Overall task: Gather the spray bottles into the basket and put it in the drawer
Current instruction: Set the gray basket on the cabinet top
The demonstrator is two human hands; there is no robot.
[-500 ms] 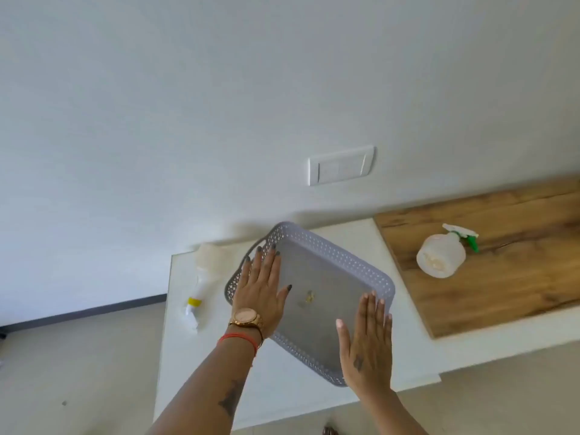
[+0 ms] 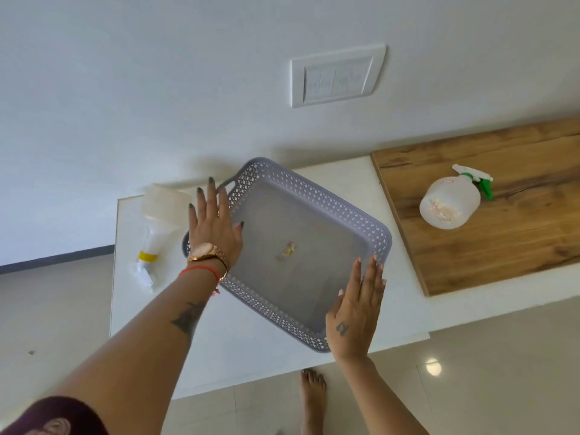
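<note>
A grey perforated basket (image 2: 351, 215) sits on the white counter (image 2: 248, 350), holding only a small scrap of paper. My left hand (image 2: 215, 224) hovers flat over its left rim, fingers spread, holding nothing. My right hand (image 2: 356, 312) is flat and open at the basket's near right corner. A translucent spray bottle with a yellow collar (image 2: 158, 227) lies on its side on the counter left of the basket. A second white spray bottle with a green trigger (image 2: 450, 200) lies on the wooden board (image 2: 518, 240) at the right.
A white switch plate (image 2: 337, 76) is on the wall behind the counter. The counter's front edge runs just below my right hand. My bare foot (image 2: 312, 400) stands on the tiled floor under it. No drawer is visible.
The camera has come closer and dipped toward the counter. Both hands stay flat over the basket's left and near-right sides, with the left hand's fingers slightly more spread.
</note>
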